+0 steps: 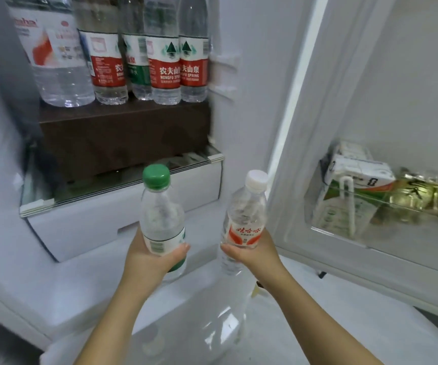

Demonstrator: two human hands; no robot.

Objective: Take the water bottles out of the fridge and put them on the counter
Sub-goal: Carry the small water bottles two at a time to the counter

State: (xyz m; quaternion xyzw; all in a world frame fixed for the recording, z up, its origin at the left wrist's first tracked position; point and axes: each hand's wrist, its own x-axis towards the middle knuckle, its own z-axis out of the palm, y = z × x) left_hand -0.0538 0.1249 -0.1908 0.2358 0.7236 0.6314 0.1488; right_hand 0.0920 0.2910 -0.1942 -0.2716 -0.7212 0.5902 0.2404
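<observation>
So, both forearms reach up from the bottom edge toward the open fridge (239, 75), each hand carrying one small water bottle. The left hand (154, 259) wraps the lower half of a green-capped bottle (161, 214) from behind, with the fingers hidden round the far side and the thumb lying across the bottom of its white-and-green label. The right hand (252, 254) grips a white-capped bottle (245, 214) the same way, thumb pointing inward just under the red-and-orange label (the bottle's clear base shows below the palm). Both bottles are close to upright, the white-capped one leaning a little to the right. They are apart from each other, held in the air in front of the white drawer (123, 227) and below the glass shelf (123, 184).

Higher up inside the fridge, more water bottles stand in a row on a dark brown box (123, 133). A large bottle (57, 61) with a red-and-white label is at the left, followed by three red-labelled Nongfu Spring bottles (165, 64), with a green-labelled bottle (136, 67) set behind them. To the right the fridge door (410, 75) hangs open. Its clear door bin (331, 227) holds a drink carton (357, 177) and, beside it, gold-green foil packets (428, 198). The edges of the view are blurred.
</observation>
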